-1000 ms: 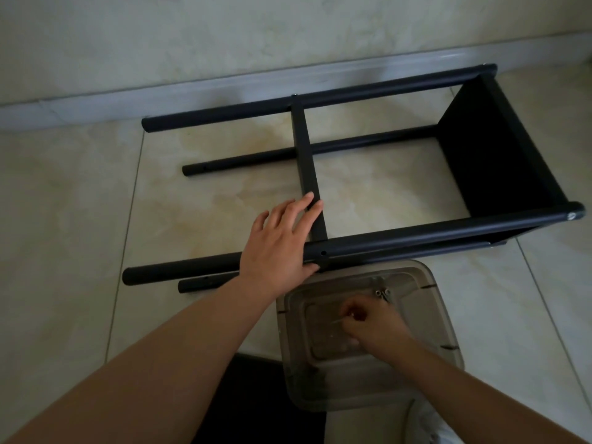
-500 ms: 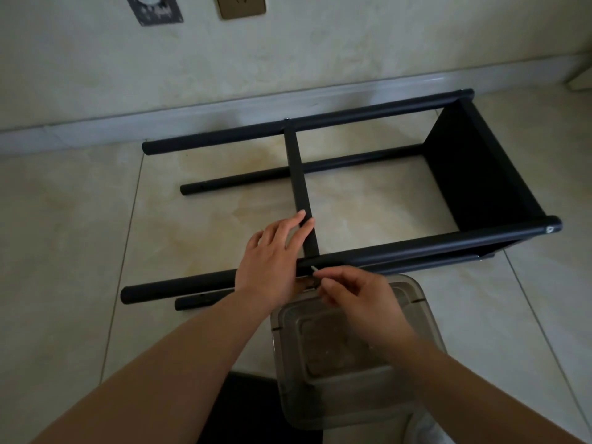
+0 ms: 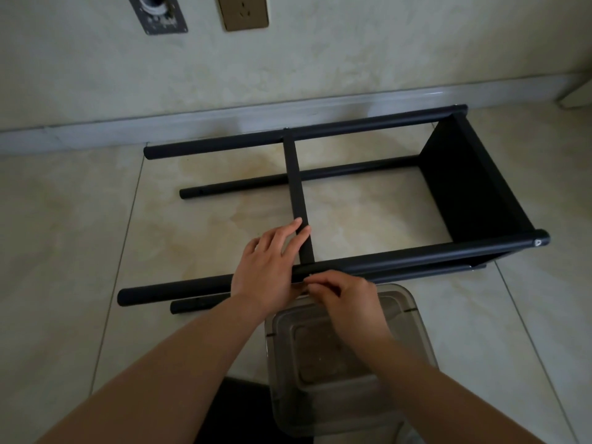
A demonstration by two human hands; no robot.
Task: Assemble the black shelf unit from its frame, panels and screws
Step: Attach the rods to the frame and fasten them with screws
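The black shelf frame lies on its side on the tiled floor, several round posts running left to right. A black panel closes its right end, and a narrow black crossbar spans the middle. My left hand presses flat on the near top post where the crossbar meets it. My right hand pinches a small screw against the near side of that joint; the screw is almost hidden by my fingers.
A clear plastic container stands on the floor just below the near post, under my right wrist. The wall with a skirting board, a socket plate and a grey fitting lies behind the frame. Something dark lies at the bottom edge.
My right hand lifted out of the clear container with a screw and came up to the joint on the near post. My left hand stayed on the post. The view tilted upward.
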